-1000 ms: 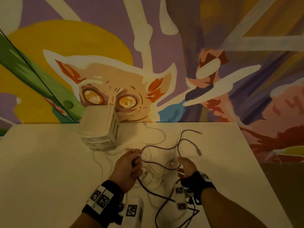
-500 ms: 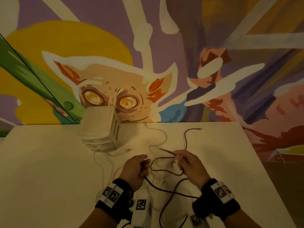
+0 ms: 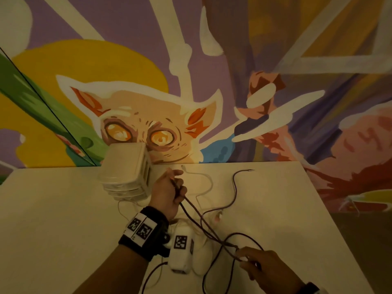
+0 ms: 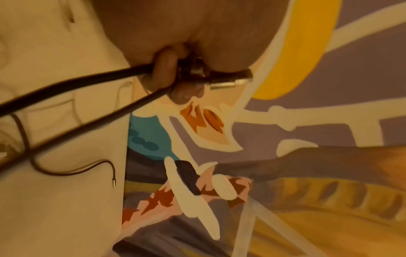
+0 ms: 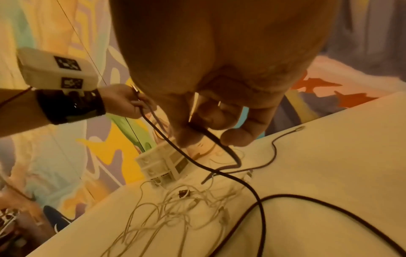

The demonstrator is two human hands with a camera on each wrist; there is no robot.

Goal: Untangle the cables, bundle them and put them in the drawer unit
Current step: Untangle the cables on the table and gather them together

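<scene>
Two strands of dark cable (image 3: 197, 215) stretched mid-frame — left hand (image 3: 167, 194) clamped on one end, right hand (image 3: 267, 270) pinching it lower right. White cables (image 5: 175, 208) tangled on bench (image 3: 63, 230). Nothing bundled yet — drawer unit (image 3: 127, 172) left of centre, shut by the looks.

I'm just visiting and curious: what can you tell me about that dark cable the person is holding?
The dark cable is thin, round and looks rubbery, dark purple-brown. The left hand grips one metal-tipped end of it, raised near the drawer unit; two strands run taut from there to the right hand, which pinches them. The rest loops loosely on the pale table, over a tangle of white cables. Its other plug end lies free near the table's far edge.
</scene>
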